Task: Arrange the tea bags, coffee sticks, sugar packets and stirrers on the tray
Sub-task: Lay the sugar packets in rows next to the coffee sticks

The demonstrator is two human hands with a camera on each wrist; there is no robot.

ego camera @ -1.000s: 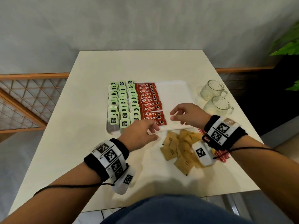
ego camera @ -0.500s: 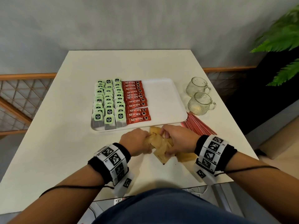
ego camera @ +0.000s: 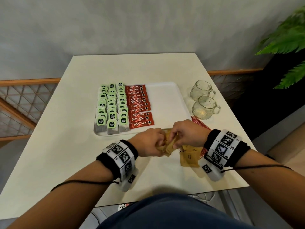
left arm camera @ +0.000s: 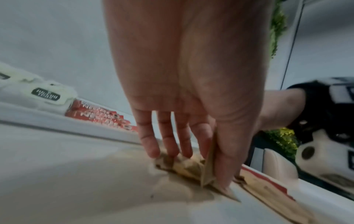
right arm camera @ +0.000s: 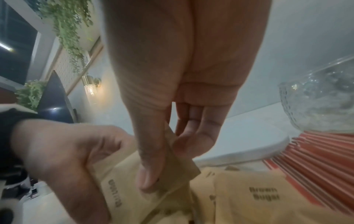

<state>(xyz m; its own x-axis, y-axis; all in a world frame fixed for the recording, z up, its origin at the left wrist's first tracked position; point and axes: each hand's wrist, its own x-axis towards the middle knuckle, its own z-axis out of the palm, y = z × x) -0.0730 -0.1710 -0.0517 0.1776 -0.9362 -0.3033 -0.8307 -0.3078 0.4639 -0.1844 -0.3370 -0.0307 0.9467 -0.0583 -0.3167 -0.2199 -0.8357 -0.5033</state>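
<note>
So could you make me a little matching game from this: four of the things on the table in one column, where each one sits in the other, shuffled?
1. tea bags
2. coffee sticks
3. sugar packets
4. stirrers

a. table, under both hands
b. tray's left side
c. table, between tray and glass cups
d. tray, right of the tea bags

Pairs: 1-b, 2-d, 3-a, 4-c

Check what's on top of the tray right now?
On the tray: rows of tea bags at left, coffee sticks beside them, right half bare. The hands cover its near right edge; anything there is hidden.
</note>
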